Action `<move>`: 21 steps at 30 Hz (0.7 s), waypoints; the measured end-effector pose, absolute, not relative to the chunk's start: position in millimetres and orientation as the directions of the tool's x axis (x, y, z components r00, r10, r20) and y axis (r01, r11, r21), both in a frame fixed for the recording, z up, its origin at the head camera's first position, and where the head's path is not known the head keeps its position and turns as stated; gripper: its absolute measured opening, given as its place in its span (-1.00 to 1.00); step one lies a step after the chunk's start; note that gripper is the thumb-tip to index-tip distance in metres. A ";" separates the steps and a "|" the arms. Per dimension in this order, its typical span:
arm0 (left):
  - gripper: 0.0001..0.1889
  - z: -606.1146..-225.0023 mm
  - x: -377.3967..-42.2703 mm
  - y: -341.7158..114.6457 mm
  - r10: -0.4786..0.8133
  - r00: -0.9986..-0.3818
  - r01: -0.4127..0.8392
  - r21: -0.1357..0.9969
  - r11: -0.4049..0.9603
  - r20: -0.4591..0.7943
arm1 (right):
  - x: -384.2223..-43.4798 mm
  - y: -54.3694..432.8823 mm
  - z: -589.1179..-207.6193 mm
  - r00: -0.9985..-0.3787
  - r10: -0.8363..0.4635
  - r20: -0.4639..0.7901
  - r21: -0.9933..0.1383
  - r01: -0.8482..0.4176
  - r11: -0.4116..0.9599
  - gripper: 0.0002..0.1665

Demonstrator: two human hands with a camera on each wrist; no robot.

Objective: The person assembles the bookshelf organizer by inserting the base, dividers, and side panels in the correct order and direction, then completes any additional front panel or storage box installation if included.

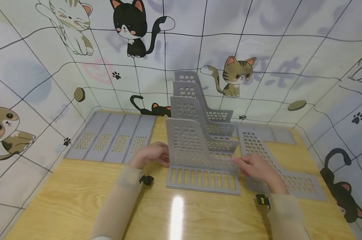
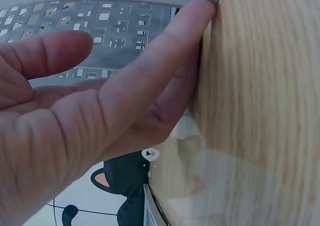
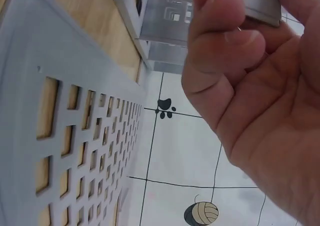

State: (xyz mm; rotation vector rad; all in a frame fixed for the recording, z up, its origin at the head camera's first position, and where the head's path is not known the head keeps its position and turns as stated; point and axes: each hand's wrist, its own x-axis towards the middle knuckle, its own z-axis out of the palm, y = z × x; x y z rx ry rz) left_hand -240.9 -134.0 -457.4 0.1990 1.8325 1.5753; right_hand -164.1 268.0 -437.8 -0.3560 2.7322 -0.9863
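A grey plastic file rack (image 1: 203, 180) stands on the table, its slotted front base strip lying flat. Several upright, perforated L-shaped dividers rise from it in a row, the front divider (image 1: 185, 143) nearest me. My right hand (image 1: 256, 168) pinches the right end of that front divider between thumb and curled fingers; in the right wrist view the grey panel edge (image 3: 260, 3) sits in its grasp. At the rack's lower left, my left hand (image 1: 152, 155) has its extended fingers (image 2: 150, 61) touching the bottom corner close to the tabletop, the thumb held apart.
Flat grey panels with perforated patches (image 1: 113, 133) lie on the left of the table (image 1: 78, 193). Right of the rack lies a loose L-shaped perforated panel (image 1: 277, 166), with another flat grey piece (image 1: 283, 136) behind it. A cat-patterned sheet (image 1: 184, 43) encloses the back and sides.
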 end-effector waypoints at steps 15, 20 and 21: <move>-0.64 -454.3 -239.4 -135.5 0.552 -0.740 -0.292 0.923 0.251 -0.384 | -162.2 264.1 -435.1 -0.947 -0.311 -0.078 -0.652 -0.187 0.734 -0.34; -0.61 -454.0 -240.1 -137.0 0.527 -0.760 -0.288 0.924 0.252 -0.381 | -161.7 262.1 -436.2 -0.958 -0.275 -0.085 -0.667 -0.150 0.730 -0.35; -0.61 -453.8 -240.3 -137.7 0.519 -0.766 -0.286 0.925 0.252 -0.379 | -161.9 262.3 -437.0 -0.957 -0.276 -0.086 -0.674 -0.148 0.723 -0.36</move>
